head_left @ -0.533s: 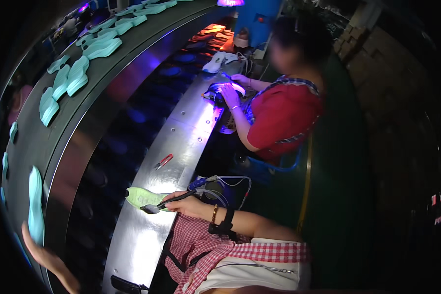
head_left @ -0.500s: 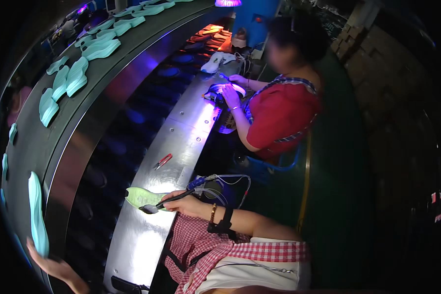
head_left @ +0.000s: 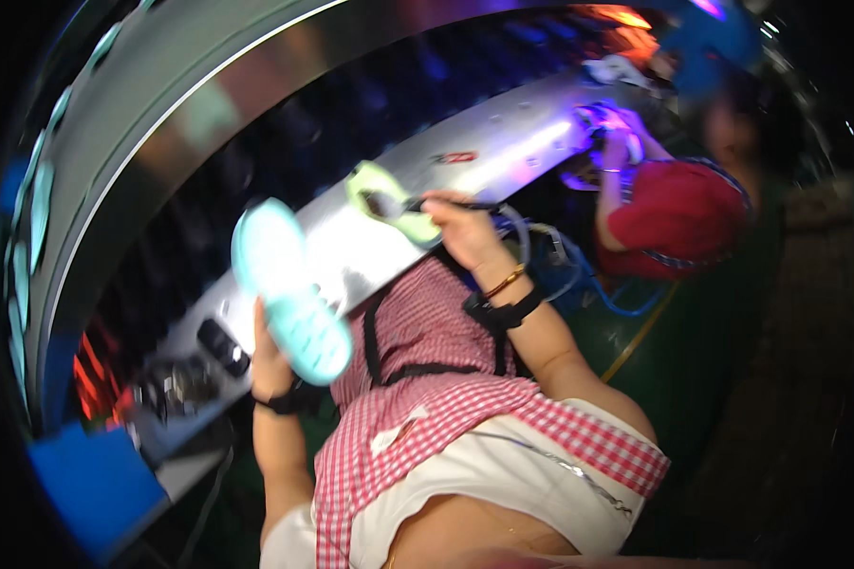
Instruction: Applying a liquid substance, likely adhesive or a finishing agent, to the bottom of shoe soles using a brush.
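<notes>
My left hand (head_left: 269, 356) is closed round the edge of a mint-coloured shoe sole (head_left: 299, 294), held up tilted over the near part of the metal bench (head_left: 508, 123). Motion smears its surface. In my right hand (head_left: 467, 235) is a black-handled brush (head_left: 425, 204) with a thin tube trailing from its back end. The brush head lies over a pale green shoe sole (head_left: 365, 182) on the bench. Whether my right fingers also touch this green piece cannot be made out.
Red-handled snips (head_left: 457, 157) lie farther along the bench. A co-worker in red (head_left: 678, 213) works at its far right. On the left curves a conveyor belt (head_left: 190, 57) with mint soles (head_left: 41, 213). A black object (head_left: 223, 346) and a blue box (head_left: 95, 488) are at the near left.
My left hand has taken a mint sole off the belt and brought it right, over the bench. My right hand still holds the brush at the green sole. The whole view has turned.
</notes>
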`<state>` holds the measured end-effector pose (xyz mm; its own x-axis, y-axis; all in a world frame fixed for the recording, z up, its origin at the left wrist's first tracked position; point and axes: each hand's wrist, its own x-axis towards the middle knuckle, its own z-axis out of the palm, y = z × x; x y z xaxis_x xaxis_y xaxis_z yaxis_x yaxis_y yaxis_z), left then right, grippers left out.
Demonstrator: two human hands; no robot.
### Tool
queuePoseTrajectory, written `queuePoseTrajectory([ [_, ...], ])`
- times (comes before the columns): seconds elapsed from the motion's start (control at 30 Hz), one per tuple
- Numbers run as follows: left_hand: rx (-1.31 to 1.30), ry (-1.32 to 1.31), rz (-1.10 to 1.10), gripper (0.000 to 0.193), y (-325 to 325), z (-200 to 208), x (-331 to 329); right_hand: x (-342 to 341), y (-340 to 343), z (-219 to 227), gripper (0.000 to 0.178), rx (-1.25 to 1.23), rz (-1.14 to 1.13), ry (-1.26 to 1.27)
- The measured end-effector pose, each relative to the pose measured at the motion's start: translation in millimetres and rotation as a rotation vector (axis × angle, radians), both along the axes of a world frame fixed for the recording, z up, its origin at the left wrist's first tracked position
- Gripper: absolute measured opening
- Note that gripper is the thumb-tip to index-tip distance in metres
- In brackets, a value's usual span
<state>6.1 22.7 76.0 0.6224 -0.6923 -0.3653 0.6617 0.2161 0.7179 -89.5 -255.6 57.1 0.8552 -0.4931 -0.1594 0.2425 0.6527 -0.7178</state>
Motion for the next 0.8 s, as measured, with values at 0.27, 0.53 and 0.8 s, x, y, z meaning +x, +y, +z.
queuePoseTrajectory([
  [0.27, -0.488, 0.277, 0.075, 0.087, -55, -18, -13, 40, 54, 24, 0.020, -0.181, 0.321, 0.010],
  [0.53, -0.463, 0.279, 0.162, 0.079, -56, -19, -23, 65, 63, 24, 0.018, -0.298, 0.387, 0.118],
  [0.8, -0.345, 0.271, 0.341, 0.066, -61, -19, -15, 53, 84, 44, 0.019, -1.228, 0.345, -0.089],
])
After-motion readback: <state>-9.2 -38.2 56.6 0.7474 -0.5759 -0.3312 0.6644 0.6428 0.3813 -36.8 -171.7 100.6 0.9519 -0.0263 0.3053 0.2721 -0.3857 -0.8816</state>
